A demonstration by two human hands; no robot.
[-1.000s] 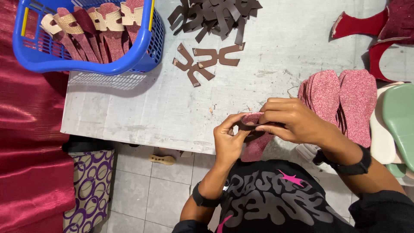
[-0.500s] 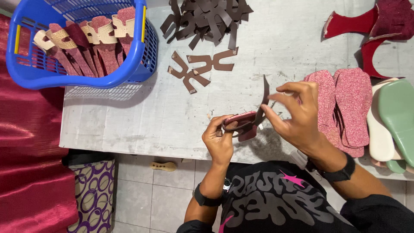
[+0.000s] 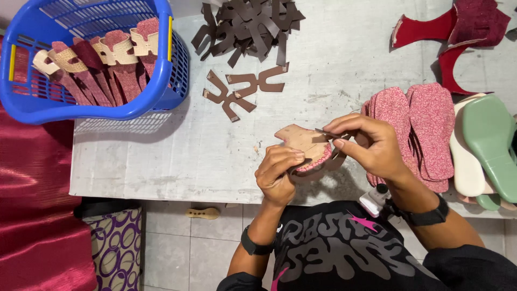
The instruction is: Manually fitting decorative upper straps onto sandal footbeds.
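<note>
My left hand [image 3: 277,172] grips a small sandal insole [image 3: 307,148], tan underside up, its pink glittery edge showing below. My right hand [image 3: 371,145] pinches a dark brown strap piece [image 3: 331,132] and presses it onto the insole's right side. Both hands hover over the front edge of the grey worktable [image 3: 161,156]. A stack of pink glittery insoles [image 3: 425,129] lies just right of my right hand.
A blue basket [image 3: 107,102] at the far left holds several finished strapped insoles. Loose brown strap cutouts [image 3: 242,89] and a pile of them [image 3: 253,27] lie at the back. Red offcuts [image 3: 452,32] and green and cream soles [image 3: 487,145] sit at the right.
The insole has been flipped so its tan underside faces up. My right hand has brought the upright strap down flat onto it.
</note>
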